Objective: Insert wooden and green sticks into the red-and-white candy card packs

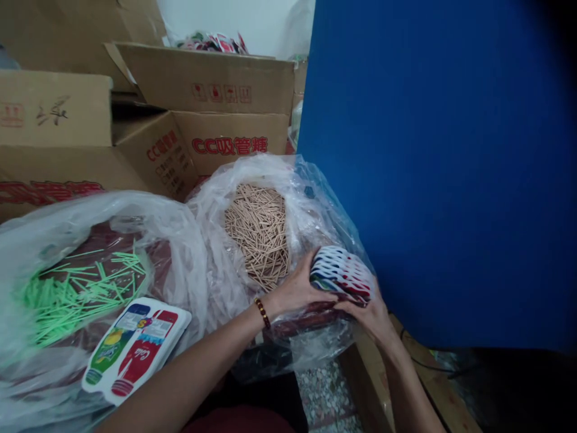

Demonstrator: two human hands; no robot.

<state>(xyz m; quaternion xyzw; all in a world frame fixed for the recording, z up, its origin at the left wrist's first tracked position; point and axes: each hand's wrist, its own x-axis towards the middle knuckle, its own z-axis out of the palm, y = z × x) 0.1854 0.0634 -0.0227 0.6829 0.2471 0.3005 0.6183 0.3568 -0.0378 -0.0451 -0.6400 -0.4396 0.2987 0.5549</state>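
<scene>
Blue panel (pixel 442 168) fills the right. Far left, cardboard boxes (pixel 202 114). Clear bags: green sticks (pixel 76 294) near left, tan sticks (pixel 259 231) centre. Bottle card (pixel 135 349) near left. At the tan bag's near rim, printed stack (pixel 342 273). Left hand (pixel 297 288) and right hand (pixel 369 316) each have a closed grip on opposite ends, likely to keep the pieces aligned.

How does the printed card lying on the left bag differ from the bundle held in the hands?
The card lies flat, face up and untouched beside the green sticks; the bundle is held between the left hand and right hand by the tan sticks. The card shows whole bottle pictures; the bundle shows only curved red, blue and white bands. Both are white printed pieces.
</scene>
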